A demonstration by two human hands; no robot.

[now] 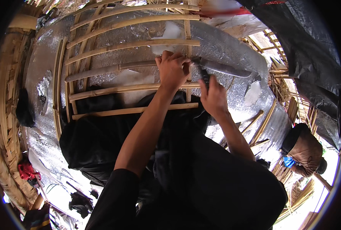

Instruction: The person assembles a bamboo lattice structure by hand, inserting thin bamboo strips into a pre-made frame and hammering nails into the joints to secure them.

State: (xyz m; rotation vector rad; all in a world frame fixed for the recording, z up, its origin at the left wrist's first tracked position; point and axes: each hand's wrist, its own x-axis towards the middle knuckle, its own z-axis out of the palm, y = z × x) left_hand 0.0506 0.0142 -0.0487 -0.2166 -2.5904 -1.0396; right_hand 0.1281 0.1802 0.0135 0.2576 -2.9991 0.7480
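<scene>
Across my lap and the ground ahead lies a ladder-like frame of bamboo strips, with long rungs tied or fixed over side pieces. My left hand is closed over the right part of one darker bamboo slat; a small thing pinched at its fingertips cannot be made out. In my right hand is a black-handled hammer, its head close to my left fingertips at the right side piece. A long, dark, blade-like strip reaches out to the right of the hammer head.
A silvery plastic sheet covers the ground. Loose bamboo strips lie at the right, near a crouching person. A woven bamboo wall borders the left, and a dark tarp hangs at the upper right.
</scene>
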